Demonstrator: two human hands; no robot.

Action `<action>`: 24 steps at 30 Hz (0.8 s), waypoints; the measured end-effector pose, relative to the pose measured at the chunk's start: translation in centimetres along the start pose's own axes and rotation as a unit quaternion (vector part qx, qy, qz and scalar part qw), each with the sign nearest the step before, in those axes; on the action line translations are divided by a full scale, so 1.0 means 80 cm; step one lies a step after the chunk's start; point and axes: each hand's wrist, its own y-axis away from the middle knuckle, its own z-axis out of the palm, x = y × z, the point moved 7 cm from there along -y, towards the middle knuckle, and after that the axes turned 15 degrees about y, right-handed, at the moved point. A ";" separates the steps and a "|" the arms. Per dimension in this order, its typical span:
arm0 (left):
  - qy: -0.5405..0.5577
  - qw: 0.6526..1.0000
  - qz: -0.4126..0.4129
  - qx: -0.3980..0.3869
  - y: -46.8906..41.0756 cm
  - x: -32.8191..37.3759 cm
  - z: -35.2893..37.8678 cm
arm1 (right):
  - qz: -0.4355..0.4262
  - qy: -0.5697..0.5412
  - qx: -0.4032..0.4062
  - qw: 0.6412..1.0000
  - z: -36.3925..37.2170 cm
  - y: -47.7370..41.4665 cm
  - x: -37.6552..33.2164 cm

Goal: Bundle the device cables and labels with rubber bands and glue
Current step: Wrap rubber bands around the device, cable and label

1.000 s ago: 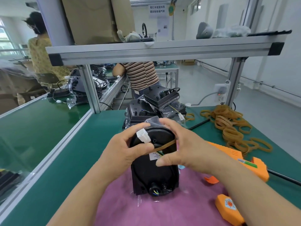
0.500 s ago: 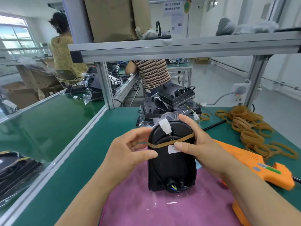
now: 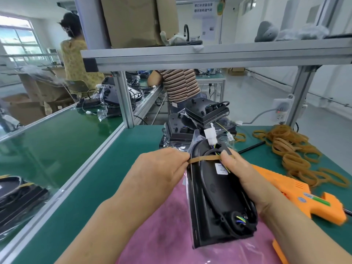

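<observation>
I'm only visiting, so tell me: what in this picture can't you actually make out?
All in the head view:
- The print on the label is too small to read.
- The far side of the rubber band is hidden behind the device.
- The right hand covers the tip of the glue gun.
- An orange thing at the lower right is cut off by the edge.

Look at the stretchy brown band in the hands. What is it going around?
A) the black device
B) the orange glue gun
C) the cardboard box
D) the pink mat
A: the rubber band runs across the black device near its upper end. The left hand pinches it at one edge and the right hand grips the device.
</observation>
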 end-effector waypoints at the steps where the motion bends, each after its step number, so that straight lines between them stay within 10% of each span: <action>1: -0.012 1.000 0.001 -0.001 -0.001 0.003 0.001 | -0.011 0.028 0.009 1.000 0.000 0.001 -0.001; 14: 0.090 0.963 -0.119 0.225 0.010 -0.011 -0.014 | -0.065 0.018 -0.044 0.997 0.012 0.001 -0.021; 24: 0.041 0.995 -0.014 0.095 0.026 -0.017 0.011 | 0.033 -0.078 -0.003 0.996 0.001 0.000 0.002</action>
